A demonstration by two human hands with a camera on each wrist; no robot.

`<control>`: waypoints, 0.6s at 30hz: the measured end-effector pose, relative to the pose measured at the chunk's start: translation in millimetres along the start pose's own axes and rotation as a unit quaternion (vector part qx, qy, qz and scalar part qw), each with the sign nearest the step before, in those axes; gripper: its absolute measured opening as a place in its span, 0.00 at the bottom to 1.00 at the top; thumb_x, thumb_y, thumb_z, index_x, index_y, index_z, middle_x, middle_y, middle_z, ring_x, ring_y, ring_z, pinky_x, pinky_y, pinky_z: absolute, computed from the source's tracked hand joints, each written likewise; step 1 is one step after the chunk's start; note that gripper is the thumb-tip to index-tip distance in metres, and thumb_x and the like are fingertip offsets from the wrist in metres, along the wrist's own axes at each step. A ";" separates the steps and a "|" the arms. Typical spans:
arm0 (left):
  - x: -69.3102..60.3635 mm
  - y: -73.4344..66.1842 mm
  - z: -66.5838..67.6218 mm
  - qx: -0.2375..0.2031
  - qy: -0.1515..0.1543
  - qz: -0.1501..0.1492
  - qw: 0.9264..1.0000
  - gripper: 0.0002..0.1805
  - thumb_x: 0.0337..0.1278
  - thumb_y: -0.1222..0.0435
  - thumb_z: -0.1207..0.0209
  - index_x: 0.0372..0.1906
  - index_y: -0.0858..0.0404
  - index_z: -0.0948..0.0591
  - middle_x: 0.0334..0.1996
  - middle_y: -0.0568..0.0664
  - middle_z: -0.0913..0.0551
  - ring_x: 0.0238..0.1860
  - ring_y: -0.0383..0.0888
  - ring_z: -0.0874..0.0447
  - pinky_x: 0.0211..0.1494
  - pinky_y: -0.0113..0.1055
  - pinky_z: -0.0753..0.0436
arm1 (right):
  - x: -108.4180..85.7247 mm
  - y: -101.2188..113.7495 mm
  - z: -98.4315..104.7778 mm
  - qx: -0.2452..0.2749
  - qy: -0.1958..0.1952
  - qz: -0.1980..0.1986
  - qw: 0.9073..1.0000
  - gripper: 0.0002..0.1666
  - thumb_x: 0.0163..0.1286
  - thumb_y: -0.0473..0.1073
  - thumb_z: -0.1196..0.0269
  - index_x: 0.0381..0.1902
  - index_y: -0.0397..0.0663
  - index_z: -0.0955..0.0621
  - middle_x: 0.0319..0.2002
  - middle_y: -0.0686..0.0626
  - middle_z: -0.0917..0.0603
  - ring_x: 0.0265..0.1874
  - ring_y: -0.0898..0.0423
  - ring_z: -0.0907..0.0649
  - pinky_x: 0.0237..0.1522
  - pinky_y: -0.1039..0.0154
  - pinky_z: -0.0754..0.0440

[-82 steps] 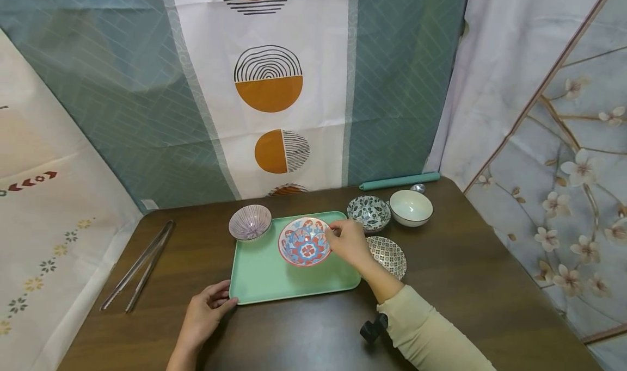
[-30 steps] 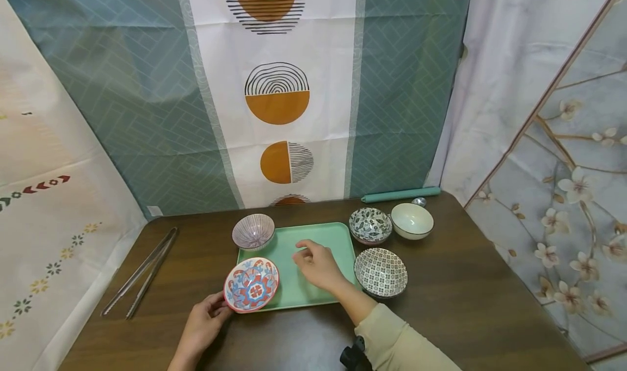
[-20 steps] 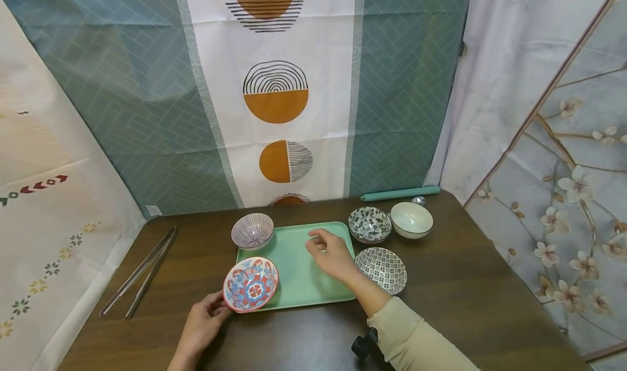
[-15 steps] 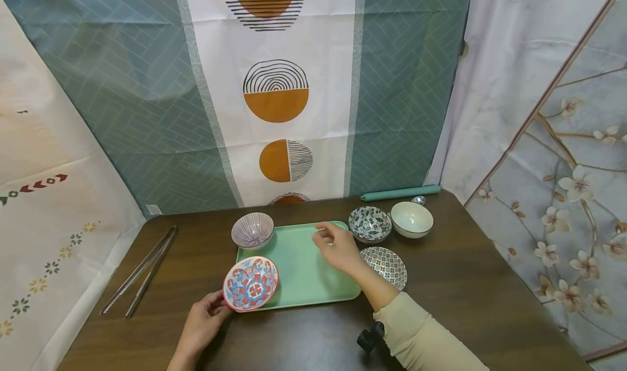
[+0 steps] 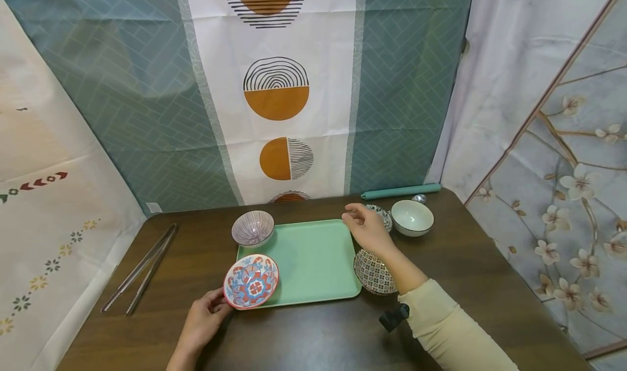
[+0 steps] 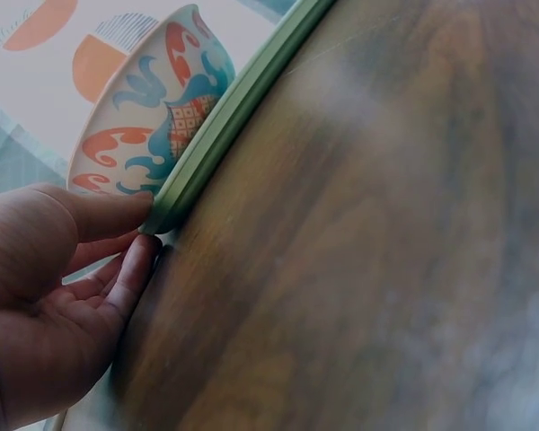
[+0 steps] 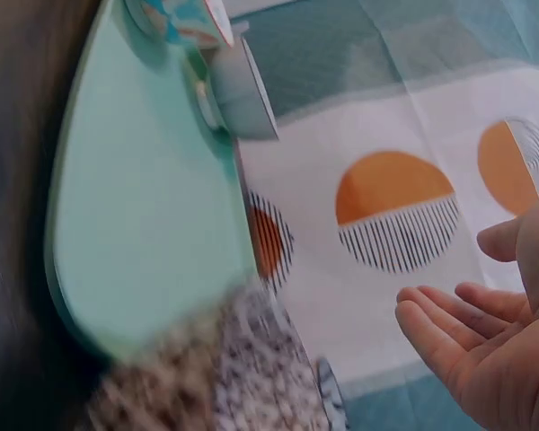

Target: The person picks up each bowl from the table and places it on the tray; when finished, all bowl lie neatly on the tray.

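Note:
My left hand [image 5: 203, 316] pinches the near left corner of a green tray [image 5: 318, 273], thumb on the rim and fingers below, as the left wrist view shows. A red-and-blue patterned bowl [image 5: 251, 282] stands on that same corner, close to the thumb. A purple striped bowl [image 5: 252, 228] sits at the tray's far left corner. Over the far right corner, my right hand [image 5: 369, 229] holds nothing; its fingers look loosely bent in the right wrist view. Behind it, a leaf-patterned bowl [image 5: 383, 216] is partly hidden. My right forearm partly covers a brown checked bowl [image 5: 373, 273].
A plain white bowl [image 5: 412, 218] stands at the back right, with a spoon [image 5: 419, 198] and a teal stick-shaped object [image 5: 401, 191] behind it. Metal tongs [image 5: 139, 270] lie on the wooden table [image 5: 284, 338] at the left. Curtains hang behind and at both sides.
The red-and-blue bowl, earlier held by my right hand above the tray, now stands at its near left corner. My right hand let go and moved right and back toward the leaf-patterned bowl.

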State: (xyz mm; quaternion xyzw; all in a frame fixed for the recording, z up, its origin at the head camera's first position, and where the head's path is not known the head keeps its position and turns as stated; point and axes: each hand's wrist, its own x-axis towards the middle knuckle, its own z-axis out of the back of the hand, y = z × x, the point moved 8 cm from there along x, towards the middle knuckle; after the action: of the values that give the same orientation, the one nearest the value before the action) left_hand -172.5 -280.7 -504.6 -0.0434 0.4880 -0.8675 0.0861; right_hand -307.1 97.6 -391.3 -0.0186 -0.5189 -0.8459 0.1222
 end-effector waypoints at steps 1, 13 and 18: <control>-0.1 -0.2 0.1 0.000 0.001 0.000 1.000 0.21 0.59 0.77 0.35 0.58 0.79 0.21 0.47 0.62 0.16 0.42 0.41 0.17 0.41 0.27 0.16 | 0.9 -2.6 5.1 -0.004 -0.002 -0.002 1.000 0.24 0.79 0.47 0.42 0.66 0.41 0.25 0.55 0.38 0.16 0.55 0.41 0.18 0.54 0.45 0.18; 1.7 -1.1 1.2 -0.005 -0.004 -0.007 1.000 0.22 0.59 0.77 0.34 0.58 0.79 0.21 0.47 0.62 0.16 0.41 0.38 0.17 0.42 0.26 0.16 | 4.8 -40.7 69.0 -0.031 -0.062 -0.025 0.997 0.27 0.80 0.50 0.44 0.67 0.38 0.26 0.57 0.35 0.18 0.56 0.38 0.19 0.55 0.44 0.19; 1.0 -1.1 0.7 -0.010 -0.004 -0.009 1.000 0.21 0.58 0.77 0.34 0.57 0.79 0.20 0.46 0.62 0.15 0.41 0.37 0.17 0.42 0.26 0.16 | 0.9 -59.4 95.3 -0.054 -0.103 -0.041 0.992 0.27 0.79 0.50 0.45 0.66 0.37 0.25 0.56 0.34 0.17 0.57 0.37 0.19 0.58 0.42 0.22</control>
State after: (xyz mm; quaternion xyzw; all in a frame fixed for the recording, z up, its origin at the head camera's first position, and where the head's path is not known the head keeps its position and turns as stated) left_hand -173.5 -280.9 -503.3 -0.0523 0.4957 -0.8633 0.0794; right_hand -330.5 207.2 -399.2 -0.0909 -0.4828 -0.8704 0.0325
